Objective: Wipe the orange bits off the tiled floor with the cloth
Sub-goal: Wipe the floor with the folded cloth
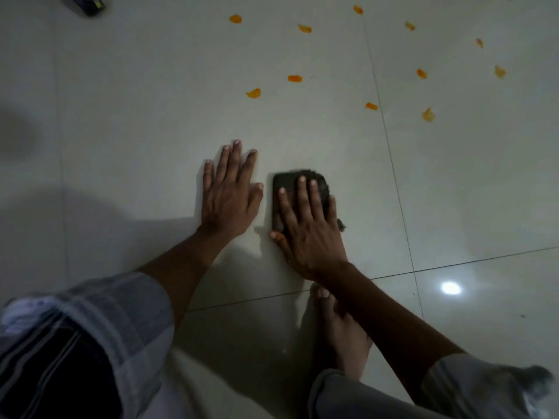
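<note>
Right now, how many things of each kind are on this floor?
Orange bits: 12, one cut off by the top edge
Dark cloth: 1
Hands: 2, left hand, right hand
Dark object, top left: 1
Total: 16

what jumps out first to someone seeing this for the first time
The orange bits scattered over the pale tiled floor, all in the far half, untouched. Nearer, the right hand presses flat on a dark folded cloth, and the left hand lies spread on bare tile beside it.
</note>
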